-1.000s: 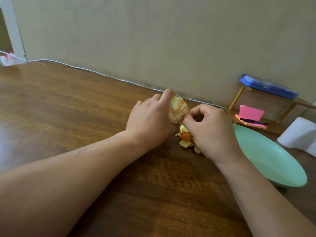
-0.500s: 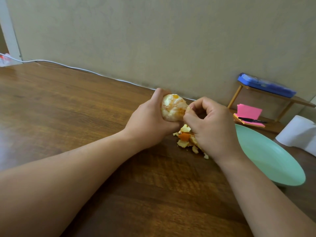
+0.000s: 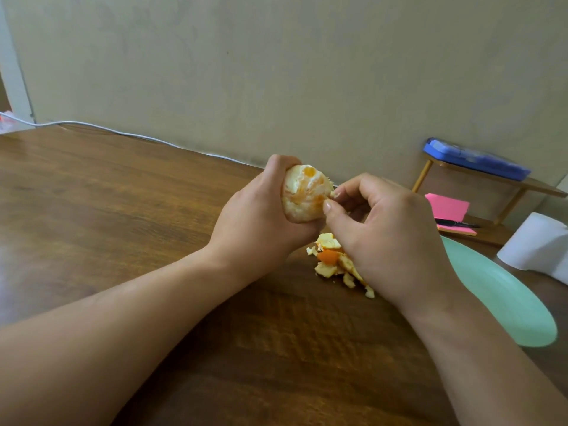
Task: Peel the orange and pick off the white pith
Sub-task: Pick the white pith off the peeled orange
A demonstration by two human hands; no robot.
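My left hand (image 3: 258, 222) grips a peeled orange (image 3: 304, 192), pale with white pith and patches of bare orange flesh, held above the wooden table (image 3: 123, 210). My right hand (image 3: 384, 235) is at the fruit's right side, its thumb and forefinger pinching a small bit of pith at the orange's edge. Beneath the two hands a heap of torn peel pieces (image 3: 335, 262) lies on the table, partly hidden by my right hand.
A mint-green plate (image 3: 504, 302) lies to the right. Behind it stand a small wooden shelf (image 3: 522, 186) with a blue case (image 3: 476, 158) on top, pink sticky notes (image 3: 448, 207) and a pen, and a white paper roll (image 3: 538, 241). A white cable (image 3: 123, 133) runs along the wall.
My left hand has lifted and turned the orange, so more of its peeled face shows. My right hand's fingers have shifted up to the fruit's right edge.
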